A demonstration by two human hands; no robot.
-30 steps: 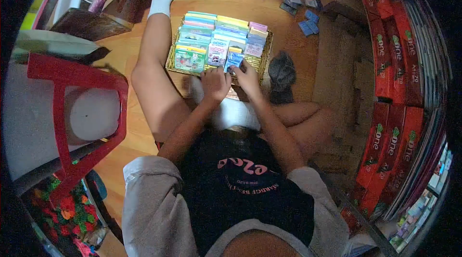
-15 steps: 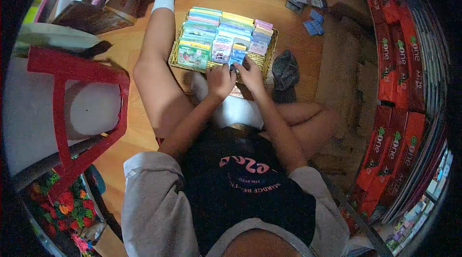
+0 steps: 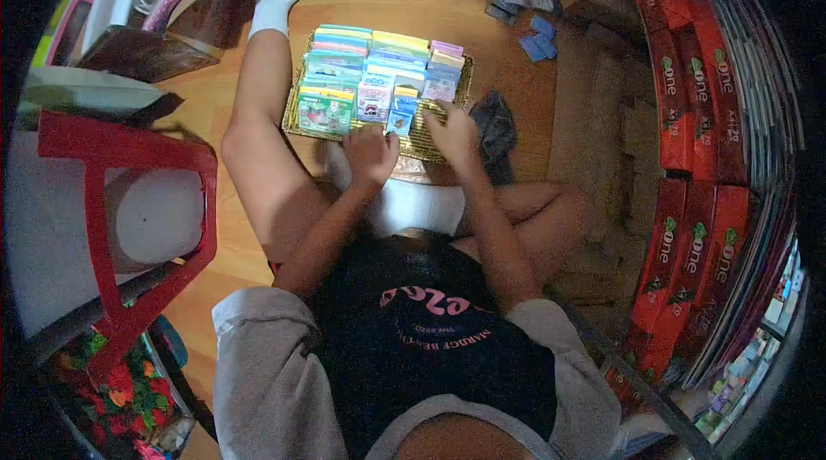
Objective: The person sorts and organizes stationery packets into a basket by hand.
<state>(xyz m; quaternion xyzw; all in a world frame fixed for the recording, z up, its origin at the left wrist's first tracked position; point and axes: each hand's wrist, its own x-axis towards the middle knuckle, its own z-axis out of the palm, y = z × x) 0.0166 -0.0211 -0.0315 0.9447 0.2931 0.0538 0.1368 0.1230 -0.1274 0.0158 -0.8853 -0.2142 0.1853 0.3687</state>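
A woven basket (image 3: 291,116) sits on the wooden floor between my legs, packed with rows of colourful card packs (image 3: 372,68). My left hand (image 3: 370,153) is at the basket's near edge, its fingertips pinching the bottom of a small blue pack (image 3: 398,121) that stands in the front row. My right hand (image 3: 453,133) rests with fingers spread on the basket's near right corner, beside the blue pack and holding nothing.
A red plastic stool (image 3: 112,167) stands at the left. A dark cloth (image 3: 497,120) lies right of the basket. Loose blue packs (image 3: 533,34) lie on the floor behind it. Cardboard (image 3: 594,116) and stacked red boxes (image 3: 688,116) line the right side.
My right hand has let go of the small blue pack and moved right to the basket's corner. My left hand stays on the pack. The view shifted slightly.
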